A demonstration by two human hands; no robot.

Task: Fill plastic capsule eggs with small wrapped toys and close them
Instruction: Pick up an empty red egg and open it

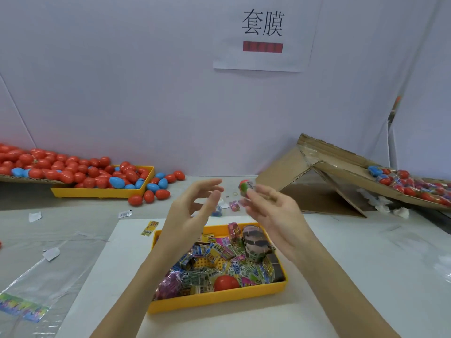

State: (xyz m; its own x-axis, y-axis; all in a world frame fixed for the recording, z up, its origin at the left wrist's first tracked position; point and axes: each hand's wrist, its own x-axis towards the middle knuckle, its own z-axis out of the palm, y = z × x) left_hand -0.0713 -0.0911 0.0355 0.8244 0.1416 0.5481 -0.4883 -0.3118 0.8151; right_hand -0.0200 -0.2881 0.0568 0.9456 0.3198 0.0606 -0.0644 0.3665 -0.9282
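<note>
Yellow tray point(280, 287) of small wrapped toys point(214, 252) is seen right below both hands, one red egg point(225, 282) lying in it. A wrapped egg point(244, 187) — red and green, blurry — is pinched at the fingertips of the right hand point(271, 211). Left hand point(195, 208) is held just beside it, fingers loosely spread, nothing gripped. Loose red and blue eggs point(156, 189) are piled on the counter point(366, 252) beyond the left hand.

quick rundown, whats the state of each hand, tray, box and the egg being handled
left hand: open, holds nothing
right hand: holds the wrapped egg at its fingertips
wrapped egg: raised above the table
near yellow tray: part full of toy packets, one red egg inside
far yellow tray: heaped with eggs
cardboard box: flaps open, tilted
</note>
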